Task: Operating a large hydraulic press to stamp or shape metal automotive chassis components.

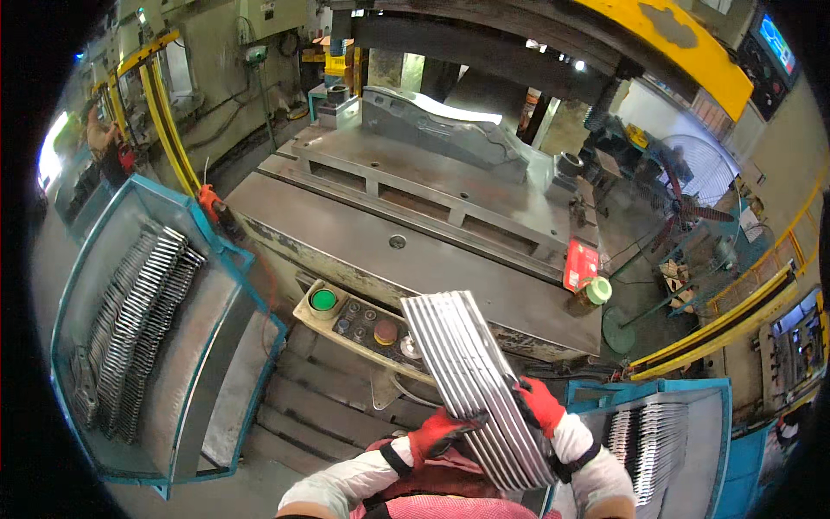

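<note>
A: Nearest entries?
B: Left hand (443, 432), red-gloved: fingers curled partway round the left edge of a stack of long metal strips (458, 355). Right hand (542, 406), red-gloved: fingers bent against the stack's right edge, slightly farther out.
A: The stack's place?
B: Between both hands, slanting; far end beyond and left of them, near end before the torso.
A: Flanking items?
B: Right of the right hand, a blue-framed bin (709, 450) with a row of metal parts (648, 441). Ahead-left of the hands, a control panel (349, 342) with green button (323, 299). Well left, another blue-framed bin (216, 363), holding overlapping rows of metal parts.
A: Farther?
B: Beyond the hands, a press bed (346, 221); at its right corner, a red box (581, 264). Ahead-right, a large fan (679, 186).
</note>
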Demonstrator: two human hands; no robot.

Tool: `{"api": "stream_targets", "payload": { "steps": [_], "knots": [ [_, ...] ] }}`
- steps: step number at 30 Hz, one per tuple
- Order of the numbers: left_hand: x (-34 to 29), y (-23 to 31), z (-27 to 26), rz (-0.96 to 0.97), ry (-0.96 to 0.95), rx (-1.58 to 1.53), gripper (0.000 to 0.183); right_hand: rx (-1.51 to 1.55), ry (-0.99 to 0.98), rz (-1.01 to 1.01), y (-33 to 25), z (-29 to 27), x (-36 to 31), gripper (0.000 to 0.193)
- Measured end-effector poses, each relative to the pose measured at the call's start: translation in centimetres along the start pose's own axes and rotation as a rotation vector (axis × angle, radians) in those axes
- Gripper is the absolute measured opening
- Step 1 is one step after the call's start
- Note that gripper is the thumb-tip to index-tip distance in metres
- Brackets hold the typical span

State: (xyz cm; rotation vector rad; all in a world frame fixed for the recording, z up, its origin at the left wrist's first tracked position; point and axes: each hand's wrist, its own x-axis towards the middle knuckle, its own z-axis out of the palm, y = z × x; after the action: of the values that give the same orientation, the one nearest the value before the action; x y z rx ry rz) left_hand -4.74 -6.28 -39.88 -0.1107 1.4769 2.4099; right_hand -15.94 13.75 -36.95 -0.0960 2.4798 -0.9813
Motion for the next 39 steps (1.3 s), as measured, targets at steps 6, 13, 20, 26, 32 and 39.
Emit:
{"api": "stream_targets", "payload": {
  "steps": [6, 13, 20, 26, 32, 39],
  "knots": [
    [2.7, 0.4, -4.9, 0.071, 0.160, -0.375, 0.036, -0.117, -0.256, -0.298, -9.0, 0.9, 7.7, 0.048],
    [9.6, 5.6, -7.7, 0.161, 0.292, -0.480, 0.045, -0.322, -0.442, -0.244, -17.4, -0.8, 16.9, 0.063],
    [19.3, 5.8, -17.4, -0.059, -0.178, 0.015, 0.041, -0.632, -0.287, -0.517, -23.5, -3.2, 27.6, 0.066],
    [20.4, 6.4, -17.7, 0.548, -0.308, 0.903, 0.043, -0.831, -0.131, -0.546, -23.6, 0.9, 30.1, 0.066],
    [17.9, 22.8, -18.8, 0.528, 0.015, 1.163, 0.063, -0.742, 0.221, -0.455, -20.6, 3.1, 27.8, 0.067],
    [22.7, 23.7, -24.5, 0.711, -0.022, 1.772, 0.082, -0.644, 0.611, -0.219, -21.0, 7.4, 19.4, 0.069]
  ]
}}
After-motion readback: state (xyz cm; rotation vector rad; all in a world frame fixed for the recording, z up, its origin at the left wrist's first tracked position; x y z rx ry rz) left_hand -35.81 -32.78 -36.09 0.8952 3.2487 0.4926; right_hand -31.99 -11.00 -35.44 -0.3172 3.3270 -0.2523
